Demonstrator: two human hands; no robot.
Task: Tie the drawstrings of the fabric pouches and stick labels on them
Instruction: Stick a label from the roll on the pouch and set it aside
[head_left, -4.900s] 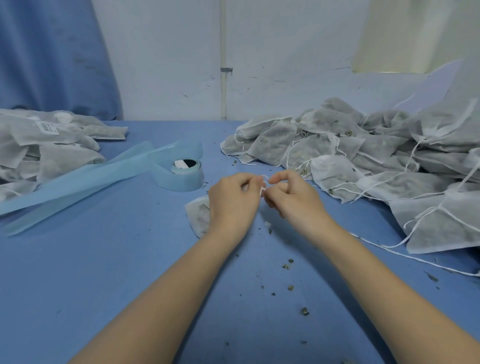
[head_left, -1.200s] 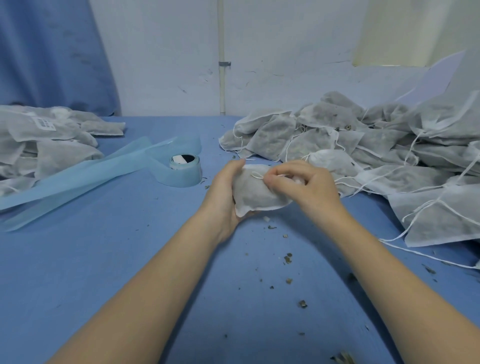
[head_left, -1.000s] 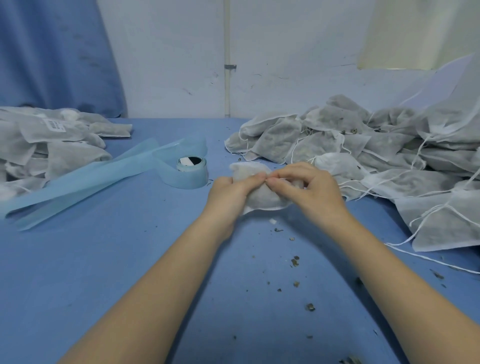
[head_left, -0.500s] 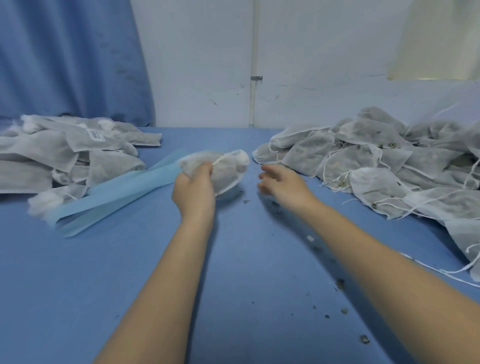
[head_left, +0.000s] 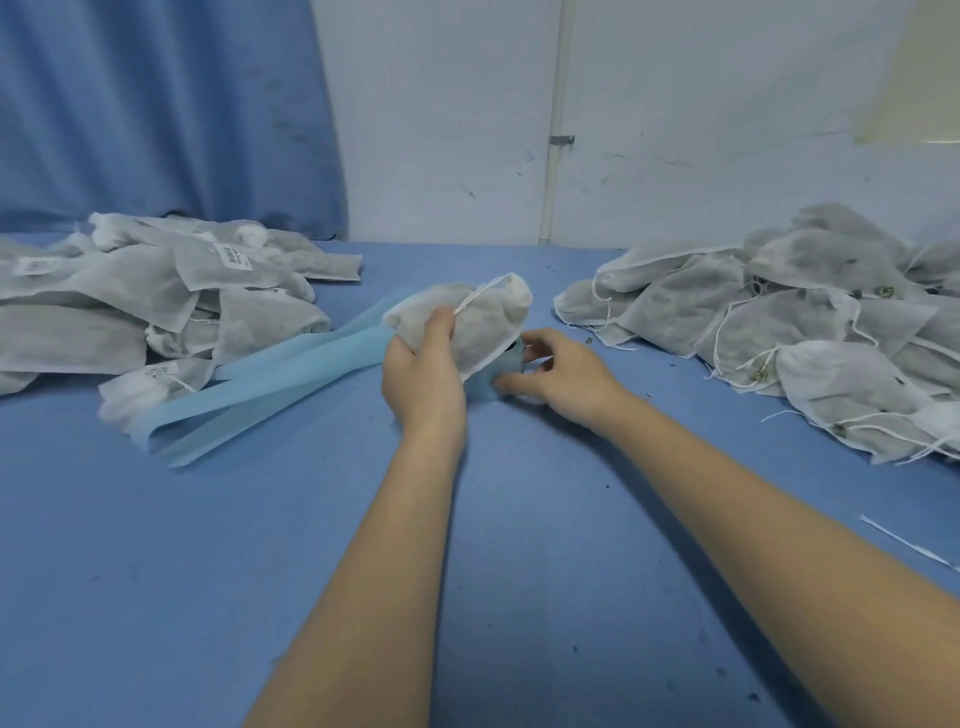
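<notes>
A filled fabric pouch (head_left: 462, 325) is gripped in the left hand (head_left: 423, 371), fingers curled round its near side, and is held above the table (head_left: 156, 571). Just right of it, the label roll (head_left: 493, 376) is pinched between thumb and curled fingers of the right hand (head_left: 558, 379). The roll is partly hidden by the pouch.

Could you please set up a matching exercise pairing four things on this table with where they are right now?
Things:
1. pouch with tied drawstring
2. label roll
3. labelled pouches
4. unlabelled pouches

Places:
A. heaped at the table's right side
B. held up in the left hand
C. piled at the table's left side
D. on the table under the held pouch, touched by the right hand

Pairs: 1-B, 2-D, 3-C, 4-A
</notes>
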